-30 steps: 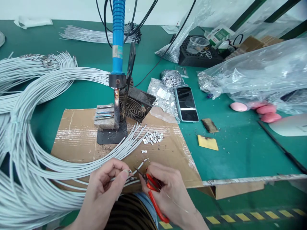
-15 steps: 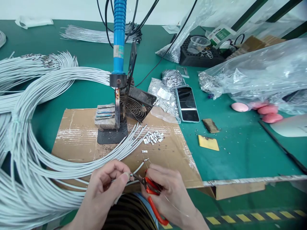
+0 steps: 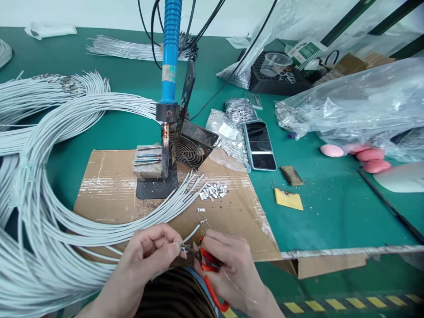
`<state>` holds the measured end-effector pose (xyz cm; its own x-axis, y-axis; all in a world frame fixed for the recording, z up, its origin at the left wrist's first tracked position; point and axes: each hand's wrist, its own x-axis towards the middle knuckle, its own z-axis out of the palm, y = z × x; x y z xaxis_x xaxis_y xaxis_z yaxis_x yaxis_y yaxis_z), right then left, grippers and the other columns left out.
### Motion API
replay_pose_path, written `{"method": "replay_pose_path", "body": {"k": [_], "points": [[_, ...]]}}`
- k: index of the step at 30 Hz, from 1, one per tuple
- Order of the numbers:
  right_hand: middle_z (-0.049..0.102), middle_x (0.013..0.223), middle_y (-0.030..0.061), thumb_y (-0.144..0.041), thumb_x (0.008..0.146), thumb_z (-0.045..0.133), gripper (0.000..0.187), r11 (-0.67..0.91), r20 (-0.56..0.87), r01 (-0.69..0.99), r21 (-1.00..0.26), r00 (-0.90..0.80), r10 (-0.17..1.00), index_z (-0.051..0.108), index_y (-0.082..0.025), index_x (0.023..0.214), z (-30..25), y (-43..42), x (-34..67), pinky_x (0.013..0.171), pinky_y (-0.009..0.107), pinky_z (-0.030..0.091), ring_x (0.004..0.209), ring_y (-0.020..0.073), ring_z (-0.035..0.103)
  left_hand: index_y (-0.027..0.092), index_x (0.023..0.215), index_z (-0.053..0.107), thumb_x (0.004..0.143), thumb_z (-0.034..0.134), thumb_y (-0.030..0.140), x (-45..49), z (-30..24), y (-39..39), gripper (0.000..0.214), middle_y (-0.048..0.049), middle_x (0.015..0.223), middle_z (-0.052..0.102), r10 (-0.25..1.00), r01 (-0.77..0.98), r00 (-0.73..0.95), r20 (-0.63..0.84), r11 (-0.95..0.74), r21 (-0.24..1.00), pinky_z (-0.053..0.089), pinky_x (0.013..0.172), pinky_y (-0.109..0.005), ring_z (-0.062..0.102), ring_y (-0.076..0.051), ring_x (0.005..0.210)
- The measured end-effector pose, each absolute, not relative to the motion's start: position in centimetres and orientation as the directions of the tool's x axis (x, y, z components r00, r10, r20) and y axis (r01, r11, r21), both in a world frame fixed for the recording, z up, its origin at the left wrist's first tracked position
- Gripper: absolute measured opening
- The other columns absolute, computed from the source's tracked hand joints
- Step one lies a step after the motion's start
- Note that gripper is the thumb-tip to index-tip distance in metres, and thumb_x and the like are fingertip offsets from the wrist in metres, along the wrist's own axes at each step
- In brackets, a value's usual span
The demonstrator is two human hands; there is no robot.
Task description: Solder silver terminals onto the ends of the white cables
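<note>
My left hand [image 3: 152, 254] pinches the end of a white cable between thumb and forefinger; the cable tip is mostly hidden by the fingers. My right hand [image 3: 232, 265] is closed round red-handled pliers [image 3: 208, 258], whose dark jaws meet the cable end at my left fingertips. A thin wire, perhaps solder, also runs through the right hand and sticks out above it. Just beyond the hands lies a loose white cable end [image 3: 192, 232]. A small metal piece [image 3: 200, 210] sits apart from a pile of similar pieces [image 3: 213, 191] on the cardboard [image 3: 238, 221].
A soldering iron with a blue handle [image 3: 170, 53] stands upright in a stand. Coiled white cables [image 3: 36, 212] fill the left side. Behind the cardboard are a small fan [image 3: 190, 148] and a phone [image 3: 260, 145]. A yellow sponge [image 3: 288, 198] and plastic bags [image 3: 357, 97] lie to the right.
The view has shifted slightly, so the bench appears a little further right. Both hands keep their grips, with the pliers' jaws still at the left fingertips.
</note>
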<state>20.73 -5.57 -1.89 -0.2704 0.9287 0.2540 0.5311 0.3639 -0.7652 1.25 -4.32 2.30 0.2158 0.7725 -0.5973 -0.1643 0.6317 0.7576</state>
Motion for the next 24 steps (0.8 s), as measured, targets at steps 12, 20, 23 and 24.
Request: {"method": "replay_pose_path", "body": {"k": [12,20,23,24], "points": [[0.026,0.048,-0.0081,-0.024,0.102,0.045,0.048,0.197,0.313,0.352,-0.915,0.313,0.897,0.022,-0.027,0.06,-1.8,-5.1,21.4,0.037,0.026,0.024,0.038,0.01,0.026,0.019,0.067,0.074,0.084,0.079,0.045,1.1,1.5,-5.3,0.031,-0.0008,0.063,0.056,0.893,0.01,0.071,-0.444,0.445,0.896,0.03,0.053,-0.026,0.041,-0.015,0.06],[0.037,0.056,-0.007,-0.009,0.086,0.066,0.043,0.192,0.253,0.503,-0.843,0.055,0.966,0.036,-0.023,0.059,-2.5,-5.3,20.9,0.043,0.024,0.025,0.046,0.0087,0.035,0.02,0.077,0.073,0.089,0.077,0.045,1.2,1.0,-4.6,0.028,0.0008,0.066,0.063,0.889,-0.175,0.051,-0.455,0.457,0.872,0.038,0.06,-0.025,0.047,-0.015,0.063],[0.037,0.057,-0.0066,-0.007,0.08,0.062,0.04,0.248,0.241,0.544,-0.802,-0.086,0.967,0.031,-0.023,0.06,-2.7,-5.6,19.4,0.046,0.023,0.027,0.049,0.0085,0.037,0.019,0.077,0.073,0.087,0.079,0.046,1.4,1.4,-4.3,0.029,0.0023,0.065,0.06,0.886,-0.175,0.051,-0.461,0.462,0.869,0.034,0.057,-0.024,0.04,-0.013,0.059],[0.037,0.057,-0.0064,-0.007,0.079,0.061,0.039,0.263,0.24,0.556,-0.789,-0.116,0.964,0.029,-0.023,0.061,-2.7,-5.6,19.2,0.046,0.023,0.026,0.049,0.0084,0.037,0.019,0.077,0.073,0.086,0.08,0.047,1.4,1.5,-4.3,0.031,0.0024,0.065,0.06,0.884,-0.179,0.053,-0.464,0.465,0.867,0.033,0.057,-0.024,0.038,-0.012,0.059]]}}
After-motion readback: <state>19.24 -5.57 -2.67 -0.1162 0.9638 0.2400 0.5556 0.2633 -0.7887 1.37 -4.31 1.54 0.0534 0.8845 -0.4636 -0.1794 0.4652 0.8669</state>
